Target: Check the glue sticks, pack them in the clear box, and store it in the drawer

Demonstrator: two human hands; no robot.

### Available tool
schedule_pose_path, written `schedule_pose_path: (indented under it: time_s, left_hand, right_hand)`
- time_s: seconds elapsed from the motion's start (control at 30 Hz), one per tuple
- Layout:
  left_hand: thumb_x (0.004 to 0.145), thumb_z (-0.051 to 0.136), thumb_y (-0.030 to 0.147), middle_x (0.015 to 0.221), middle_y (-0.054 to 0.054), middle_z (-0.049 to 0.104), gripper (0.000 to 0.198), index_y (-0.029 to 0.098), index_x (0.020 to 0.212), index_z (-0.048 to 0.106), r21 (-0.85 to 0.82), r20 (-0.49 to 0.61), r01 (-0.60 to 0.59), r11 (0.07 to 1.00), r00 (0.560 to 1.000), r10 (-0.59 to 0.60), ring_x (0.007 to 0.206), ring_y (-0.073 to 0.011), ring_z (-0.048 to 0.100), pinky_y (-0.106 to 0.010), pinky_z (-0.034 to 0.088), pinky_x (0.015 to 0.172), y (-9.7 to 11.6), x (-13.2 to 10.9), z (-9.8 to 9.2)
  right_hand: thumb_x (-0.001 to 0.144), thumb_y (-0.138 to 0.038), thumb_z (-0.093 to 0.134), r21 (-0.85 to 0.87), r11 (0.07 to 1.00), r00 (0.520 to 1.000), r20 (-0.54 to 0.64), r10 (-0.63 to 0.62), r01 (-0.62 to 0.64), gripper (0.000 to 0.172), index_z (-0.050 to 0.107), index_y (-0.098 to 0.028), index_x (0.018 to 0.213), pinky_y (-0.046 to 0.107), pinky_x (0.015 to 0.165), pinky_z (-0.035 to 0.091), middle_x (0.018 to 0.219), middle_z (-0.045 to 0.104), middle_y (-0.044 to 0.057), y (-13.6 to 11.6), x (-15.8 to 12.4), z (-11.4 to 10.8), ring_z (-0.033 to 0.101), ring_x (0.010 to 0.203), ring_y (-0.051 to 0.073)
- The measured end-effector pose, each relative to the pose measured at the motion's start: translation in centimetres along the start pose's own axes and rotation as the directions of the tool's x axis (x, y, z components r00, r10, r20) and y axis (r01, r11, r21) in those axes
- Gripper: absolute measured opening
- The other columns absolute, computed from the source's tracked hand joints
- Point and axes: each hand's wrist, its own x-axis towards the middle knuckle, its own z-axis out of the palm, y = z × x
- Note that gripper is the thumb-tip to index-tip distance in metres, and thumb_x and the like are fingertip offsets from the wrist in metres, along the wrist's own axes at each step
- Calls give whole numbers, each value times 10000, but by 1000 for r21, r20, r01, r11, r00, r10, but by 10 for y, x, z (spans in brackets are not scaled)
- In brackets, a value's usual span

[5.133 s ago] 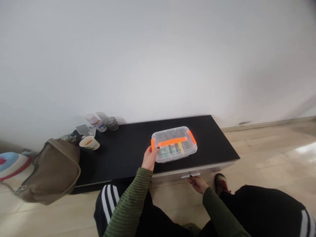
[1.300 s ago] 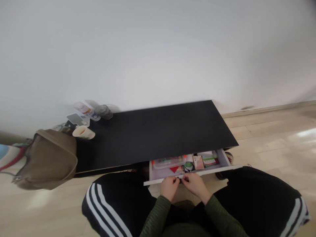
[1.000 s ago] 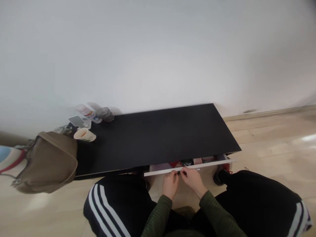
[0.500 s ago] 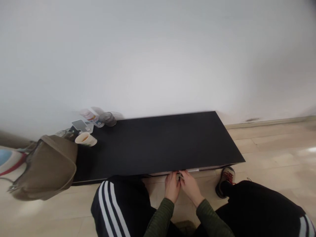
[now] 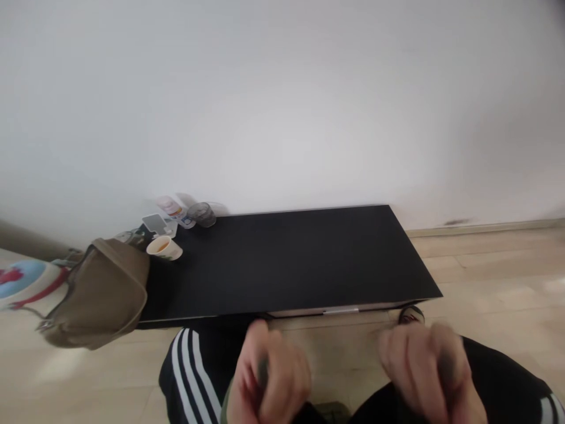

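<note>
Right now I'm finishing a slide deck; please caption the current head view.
Blurred left hand and right hand, both curled, apart in front of a black-topped cabinet bearing a white cup.

Black tabletop (image 5: 291, 265) with paper cup (image 5: 168, 249), bottle (image 5: 174, 210), grey glass (image 5: 202, 214), pale flat object (image 5: 155, 223).

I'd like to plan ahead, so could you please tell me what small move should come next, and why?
Probably lower the left hand and right hand onto the legs: the drawer looks shut, and both hands, blurred and curled, seem clear of its handle.
</note>
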Motion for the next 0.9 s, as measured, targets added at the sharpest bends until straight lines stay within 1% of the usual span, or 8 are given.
schedule_pose_path:
  time_s: [0.07,0.13,0.27,0.53,0.67,0.73,0.8,0.9]
  left_hand:
    - [746,725,520,459,148,381,685,400,1348,423,-184,-331,-107,977,943,40,287,-26,317,-123,299,359,-17,12,-9]
    - [744,747,364,486,156,323,743,369,1395,389,-279,-601,-92,956,793,-99,292,3,162,-111,188,326,-39,20,-22]
    - [708,690,150,514,143,253,772,315,1410,416,-362,-739,-68,930,629,-241,359,-9,45,-130,104,326,-73,15,-47]
    - [775,686,259,567,129,312,805,354,1479,307,-182,-741,161,970,627,-243,354,-3,113,-135,156,354,-83,3,-58]
    - [826,661,313,771,11,631,623,290,1413,455,281,-805,573,770,578,-136,575,-87,561,-210,458,556,-97,-17,-64]
    - [819,658,305,1069,-80,685,378,253,1194,656,550,-797,712,437,604,20,983,-213,635,-367,511,857,-107,-42,-68]
    - [840,621,291,1254,-80,636,229,264,1047,716,644,-763,760,86,631,143,1230,-279,528,-490,385,1061,-117,-73,-71]
    - [880,541,258,1290,-80,620,242,255,1061,702,649,-719,746,-148,665,200,1282,-273,502,-528,306,1125,-128,-114,-74]
  right_hand:
    - [770,-583,690,334,933,936,-353,-12,137,731,351,-508,1413,223,396,341,414,375,-125,21,13,-3,363,333,101]
    - [722,-403,777,547,810,812,-559,168,209,913,260,-485,1470,192,372,288,460,320,-137,50,26,-6,273,354,84]
    - [732,-142,681,756,615,737,-545,401,225,912,260,-417,1492,133,386,257,524,292,-126,99,32,-15,240,427,72]
    - [735,-163,694,752,642,766,-500,405,151,825,359,-386,1455,150,393,240,515,261,-127,98,20,-19,201,430,76]
    - [704,-271,757,769,639,715,-444,540,-5,480,630,-256,1166,155,412,257,553,415,-93,125,-7,-11,357,476,67]
    - [705,-329,748,790,590,590,-401,701,-164,215,652,-195,843,157,443,306,592,513,-53,154,-34,-2,478,533,74]
    - [749,-344,685,810,461,372,-327,868,-363,183,610,-177,747,171,498,374,620,590,-22,188,-63,8,542,541,81]
    - [773,-280,609,805,343,95,-341,935,-485,117,602,-173,819,171,480,369,733,695,38,235,-93,16,625,572,111]
